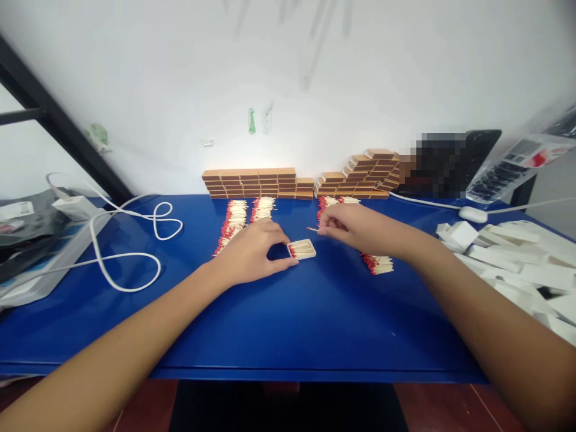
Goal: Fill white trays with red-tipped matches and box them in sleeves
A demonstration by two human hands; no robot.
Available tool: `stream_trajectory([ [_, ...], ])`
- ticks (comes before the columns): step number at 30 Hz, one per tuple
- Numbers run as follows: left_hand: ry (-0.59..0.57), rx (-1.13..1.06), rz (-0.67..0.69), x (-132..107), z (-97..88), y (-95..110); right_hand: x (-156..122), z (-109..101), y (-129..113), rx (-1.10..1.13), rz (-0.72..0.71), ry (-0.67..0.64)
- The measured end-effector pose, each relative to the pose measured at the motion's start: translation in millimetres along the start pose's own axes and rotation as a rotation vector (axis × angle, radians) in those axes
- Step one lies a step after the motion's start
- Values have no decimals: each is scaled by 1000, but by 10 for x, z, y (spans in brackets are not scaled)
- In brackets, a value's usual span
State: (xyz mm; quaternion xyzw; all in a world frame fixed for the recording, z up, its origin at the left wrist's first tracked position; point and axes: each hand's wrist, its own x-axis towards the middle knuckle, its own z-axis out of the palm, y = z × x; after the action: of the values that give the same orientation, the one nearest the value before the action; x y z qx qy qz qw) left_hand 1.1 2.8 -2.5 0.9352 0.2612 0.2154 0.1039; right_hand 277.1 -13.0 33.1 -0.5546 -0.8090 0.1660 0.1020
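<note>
In the middle of the blue table lies a small white matchbox tray (pixel 307 256) with several red-tipped matches in it. My left hand (pixel 256 252) grips its left end between thumb and fingers. Just right of the tray, my right hand (pixel 344 225) pinches a single match (pixel 312 228), its red head pointing left. Behind and beside my left hand run two rows of loose matches (pixel 234 219). More matches (pixel 378 264) lie under and in front of my right hand, which partly hides them.
Closed brown matchboxes (pixel 252 180) are stacked along the wall, with a stepped stack (pixel 371 171) at right. Many empty white trays (pixel 517 258) are heaped on the right. A white cable (pixel 123 255) loops across the left, near a plastic container (pixel 49 270).
</note>
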Motion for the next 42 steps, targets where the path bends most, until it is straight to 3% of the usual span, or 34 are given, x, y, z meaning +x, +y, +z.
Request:
stream_trajectory([
  [9, -5, 7, -3, 0, -3, 5, -80, 85, -175, 65, -67, -71],
  [16, 1, -4, 12, -1, 2, 7, -40, 119, -192, 4, -115, 23],
  [24, -11, 4, 5, -2, -7, 19, 1, 188, -162, 6, -185, 30],
  [29, 4, -12, 4, 1, 2, 8, 29, 57, -37, -65, -106, 132],
  [36, 3, -4, 0, 0, -10, 10, 109, 129, 153, -159, 63, -3],
  [42, -12, -8, 9, 1, -17, 15, 112, 103, 171, -287, 129, 79],
])
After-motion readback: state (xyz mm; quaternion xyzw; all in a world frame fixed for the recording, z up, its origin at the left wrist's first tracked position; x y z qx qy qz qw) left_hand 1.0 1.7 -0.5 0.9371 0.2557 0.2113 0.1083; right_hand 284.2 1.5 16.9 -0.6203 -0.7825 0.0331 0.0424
